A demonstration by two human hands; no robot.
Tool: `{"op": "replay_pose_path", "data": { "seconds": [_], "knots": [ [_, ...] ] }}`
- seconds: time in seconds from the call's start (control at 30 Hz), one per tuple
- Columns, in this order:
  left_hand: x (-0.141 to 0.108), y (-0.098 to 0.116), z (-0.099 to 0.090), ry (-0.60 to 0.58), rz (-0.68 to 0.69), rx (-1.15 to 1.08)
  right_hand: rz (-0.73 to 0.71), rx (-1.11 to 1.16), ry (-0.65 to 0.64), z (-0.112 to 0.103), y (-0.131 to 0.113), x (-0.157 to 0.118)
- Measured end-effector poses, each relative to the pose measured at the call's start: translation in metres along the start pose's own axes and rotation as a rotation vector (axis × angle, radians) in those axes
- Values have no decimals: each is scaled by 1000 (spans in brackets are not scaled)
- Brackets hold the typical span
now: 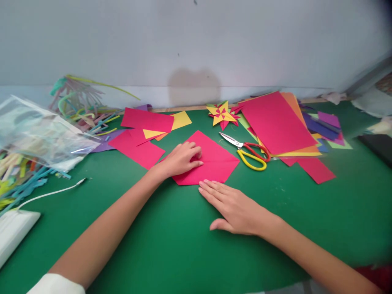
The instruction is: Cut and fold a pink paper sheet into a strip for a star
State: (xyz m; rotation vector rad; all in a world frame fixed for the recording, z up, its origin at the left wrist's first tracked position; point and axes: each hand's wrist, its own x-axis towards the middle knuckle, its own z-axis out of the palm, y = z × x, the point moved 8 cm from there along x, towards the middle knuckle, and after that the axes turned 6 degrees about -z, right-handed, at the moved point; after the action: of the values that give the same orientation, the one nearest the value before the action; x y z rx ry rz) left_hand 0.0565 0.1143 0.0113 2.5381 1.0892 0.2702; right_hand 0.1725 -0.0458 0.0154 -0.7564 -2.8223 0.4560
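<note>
Head view — red sheet [214, 153] lies just left of the scissors [239, 144], its left side partly hidden under the left hand [183, 159], fingers curled; can't tell if pinching. Right hand [232, 207] flat at near edge, fingers together, thumb out. White box [16, 230] cut off — green table [171, 249], pale wall [122, 41].

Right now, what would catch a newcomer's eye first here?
Probably the bright red sheet mid-table, with the left hand at its left side and the right hand at its near edge. Then the yellow-and-red star beyond it, and the scissors right of the sheet.
</note>
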Motion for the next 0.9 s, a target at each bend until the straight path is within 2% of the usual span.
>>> {"op": "replay_pose_path", "data": {
  "seconds": [0.07, 0.13, 0.23, 0.37, 0.53, 0.67, 0.9],
  "knots": [
    [0, 0, 0, 2, 2, -6, -20, 74, -10, -8, 0, 1],
    [0, -1, 1, 0, -2, -9, -107, 171, -4, -16, -1, 3],
    [0, -1, 1, -2, -6, -7, -107, 109, 119, -28, 13, 5],
    [0, 0, 0, 3, -1, -5, -27, -67, 109, -15, 34, 1],
    [0, 0, 0, -2, -7, -11, -29, -97, 42, -2, 35, -16],
    [0, 0, -1, -8, -8, -13, -15, -56, 26, -4, 29, -29],
    [0, 0, 0, -5, -2, -6, 62, 62, 87, -13, 33, -42]
  ]
}}
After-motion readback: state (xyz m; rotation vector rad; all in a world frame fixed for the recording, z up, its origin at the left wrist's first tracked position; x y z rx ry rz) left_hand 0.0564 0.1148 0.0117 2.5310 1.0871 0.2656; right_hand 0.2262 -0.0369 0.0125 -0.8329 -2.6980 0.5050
